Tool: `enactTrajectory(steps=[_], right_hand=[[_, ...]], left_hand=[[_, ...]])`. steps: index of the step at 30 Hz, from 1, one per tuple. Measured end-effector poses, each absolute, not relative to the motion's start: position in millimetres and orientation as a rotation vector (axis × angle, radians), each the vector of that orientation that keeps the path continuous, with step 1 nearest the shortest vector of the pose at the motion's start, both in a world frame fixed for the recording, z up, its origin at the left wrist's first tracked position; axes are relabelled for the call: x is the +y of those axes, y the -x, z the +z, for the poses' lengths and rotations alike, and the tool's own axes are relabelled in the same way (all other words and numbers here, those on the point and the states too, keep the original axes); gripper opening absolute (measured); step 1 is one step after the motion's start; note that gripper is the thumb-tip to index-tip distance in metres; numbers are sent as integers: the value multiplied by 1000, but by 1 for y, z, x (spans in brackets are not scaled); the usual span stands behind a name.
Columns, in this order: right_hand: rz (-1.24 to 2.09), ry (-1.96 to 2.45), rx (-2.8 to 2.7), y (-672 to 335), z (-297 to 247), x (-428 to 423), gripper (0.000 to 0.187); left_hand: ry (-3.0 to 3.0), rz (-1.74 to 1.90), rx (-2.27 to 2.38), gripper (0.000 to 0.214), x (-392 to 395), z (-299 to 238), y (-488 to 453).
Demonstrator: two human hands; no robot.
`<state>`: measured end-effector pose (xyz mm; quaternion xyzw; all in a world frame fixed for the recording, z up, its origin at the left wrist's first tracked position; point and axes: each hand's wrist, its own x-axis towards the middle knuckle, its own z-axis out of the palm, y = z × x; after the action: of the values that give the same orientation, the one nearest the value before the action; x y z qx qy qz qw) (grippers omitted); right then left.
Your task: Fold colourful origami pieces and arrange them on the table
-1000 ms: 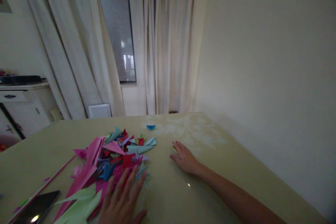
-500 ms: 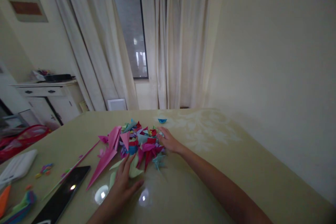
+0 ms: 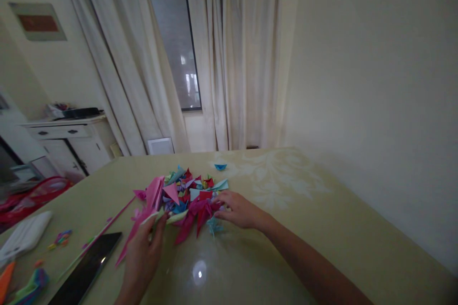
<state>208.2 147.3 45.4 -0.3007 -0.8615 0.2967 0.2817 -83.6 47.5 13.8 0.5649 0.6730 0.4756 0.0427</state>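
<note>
A heap of folded paper pieces (image 3: 184,185) in many colours lies on the table. My left hand (image 3: 145,243) is at its near left side, thumb and fingers closed on a pale green paper piece (image 3: 178,217). From the right, my right hand (image 3: 239,209) reaches in with its fingers pinched at the edge of a magenta folded paper piece (image 3: 203,208). Just below those fingertips is a light blue spiky paper piece (image 3: 214,226). A large pink paper crane (image 3: 155,190) leans at the heap's left, partly behind my left hand.
A small blue paper boat (image 3: 221,167) sits beyond the heap. To the left lie a black phone-like slab (image 3: 88,267), a thin pink and green stick (image 3: 110,221), small coloured bits (image 3: 61,239) and a white flat object (image 3: 26,236). A wall borders the table (image 3: 286,248) on the right.
My left hand has drawn back a little and closed on the pale green paper, which is lifted. My right hand has come nearer, from the heap's far right side to the magenta piece.
</note>
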Motion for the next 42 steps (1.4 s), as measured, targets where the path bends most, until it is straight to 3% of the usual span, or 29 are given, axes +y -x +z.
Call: enactTrajectory(steps=[4,9,12,17,21,26,30,42], right_hand=[[835,767,-2267,-207,67,134,29],[1016,732,-2056,-217,98,112,47],[964,786,-1971,-226,112,102,50],[904,862,-1839,-249,119,109,28],[740,1202,-1848,-283,112,136,26],[770,1366,-1902,-315,84,177,18],[778,1539,-1964,-321,51,196,10],[613,1839,-2007,-333,30,198,20]], left_hand=[[-1502,1616,2117,55,37,60,79],[-1328,1709,1649,61,45,103,40],[-1288,1596,1388,63,63,111,0],[-1397,1349,1124,67,98,102,-37],[-1800,1332,1405,58,132,87,-9],[-2310,497,1656,33,154,64,24],[-2339,290,1671,13,155,47,18],[-2352,210,1689,32,157,34,9]])
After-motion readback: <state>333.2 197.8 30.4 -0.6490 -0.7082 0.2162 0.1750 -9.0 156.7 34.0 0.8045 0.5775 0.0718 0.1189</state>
